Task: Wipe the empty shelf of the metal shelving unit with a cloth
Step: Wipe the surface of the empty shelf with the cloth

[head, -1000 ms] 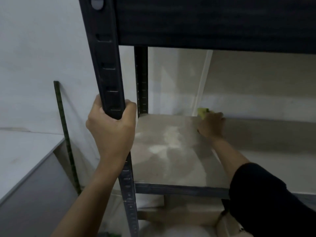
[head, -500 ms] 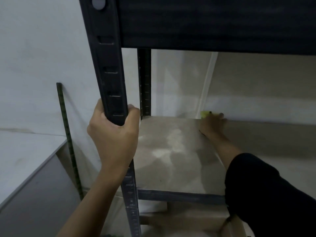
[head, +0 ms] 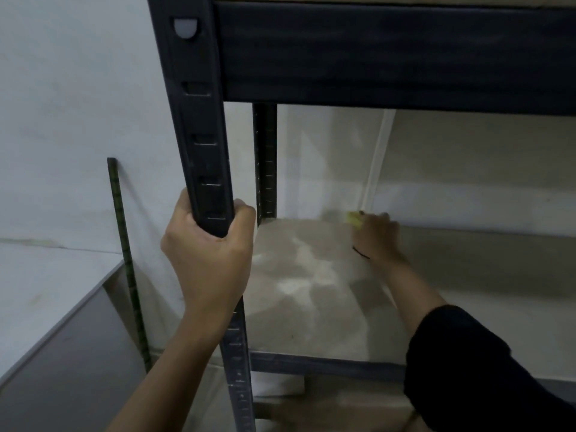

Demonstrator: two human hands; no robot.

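Note:
The pale shelf board [head: 311, 307] of the dark metal shelving unit carries nothing but my hand and the cloth. My right hand [head: 375, 236] presses a yellow cloth [head: 354, 219] onto the board at its far edge by the wall; only a corner of the cloth shows beyond my fingers. My left hand [head: 208, 254] is wrapped around the front left post [head: 199, 135] at about shelf height. A dark sleeve covers my right upper arm at the lower right.
A dark crossbeam [head: 389, 54] of the upper shelf spans overhead. The rear post [head: 265, 160] stands at the back left corner. A thin dark rail [head: 124, 251] leans on the wall to the left, above a grey surface [head: 46, 307]. Pale boxes sit below the shelf.
My right hand with the cloth has stayed at the shelf's far edge, shifting only slightly. My left hand keeps its grip on the post. The view has drifted a little.

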